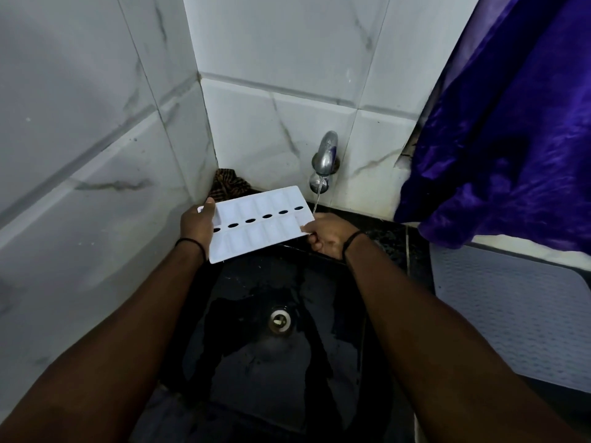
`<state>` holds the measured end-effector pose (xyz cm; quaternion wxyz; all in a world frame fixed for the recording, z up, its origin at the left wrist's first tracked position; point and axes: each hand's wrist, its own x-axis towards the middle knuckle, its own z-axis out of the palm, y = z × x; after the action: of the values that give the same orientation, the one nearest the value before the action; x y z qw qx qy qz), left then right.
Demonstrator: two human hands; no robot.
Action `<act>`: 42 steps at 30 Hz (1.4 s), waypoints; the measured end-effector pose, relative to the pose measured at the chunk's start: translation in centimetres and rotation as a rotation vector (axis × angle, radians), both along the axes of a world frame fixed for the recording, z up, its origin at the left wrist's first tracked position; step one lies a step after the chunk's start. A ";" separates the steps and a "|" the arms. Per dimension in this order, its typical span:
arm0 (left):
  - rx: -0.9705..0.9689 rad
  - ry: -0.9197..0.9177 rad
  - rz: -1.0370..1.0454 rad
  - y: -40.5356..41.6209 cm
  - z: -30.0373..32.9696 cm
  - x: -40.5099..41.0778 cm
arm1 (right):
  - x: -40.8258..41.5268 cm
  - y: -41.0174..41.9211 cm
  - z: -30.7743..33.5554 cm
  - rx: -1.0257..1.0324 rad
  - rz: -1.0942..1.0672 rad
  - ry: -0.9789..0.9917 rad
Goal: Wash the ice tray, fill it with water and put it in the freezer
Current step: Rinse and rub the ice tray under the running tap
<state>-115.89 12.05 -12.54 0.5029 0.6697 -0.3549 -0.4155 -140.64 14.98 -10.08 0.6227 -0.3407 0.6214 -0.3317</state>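
Gripping the ice tray with left hand at 9 o'clock, right hand pinching 3 o'clock, tap stream likely missing the edge, wet corner slipping.

White ice tray held over black sink, under running tap.

Flat rectangular plastic, two rows of shallow oblong cells, line of dark oval holes down the middle. Roughly level, slightly tilted, long axis running left to right, right end higher and further back. Left short end gripped by left hand, thumb on top; right near corner pinched by right hand. Thin water stream falling just past right end, by the right hand. Water in cells: cannot tell.
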 end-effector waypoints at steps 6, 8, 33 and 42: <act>0.019 -0.031 -0.028 0.2 0.0 -0.3 | 0.6 0.3 0.9 -0.039 0.059 0.266; 0.031 -0.005 -0.030 0.2 0.2 -0.5 | 0.4 0.6 0.7 -0.064 0.081 0.294; -0.053 -0.019 -0.100 1.3 2.1 -2.1 | 0.0 3.5 -0.2 -0.105 -0.230 -0.014; -0.054 -0.111 -0.040 1.1 1.5 -2.1 | 0.4 1.9 -0.8 -0.115 -0.362 -0.001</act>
<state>-118.03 13.13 -11.03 0.4920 0.6706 -0.4068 -0.3778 -140.28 16.90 -10.91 0.5325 -0.2583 0.6523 -0.4736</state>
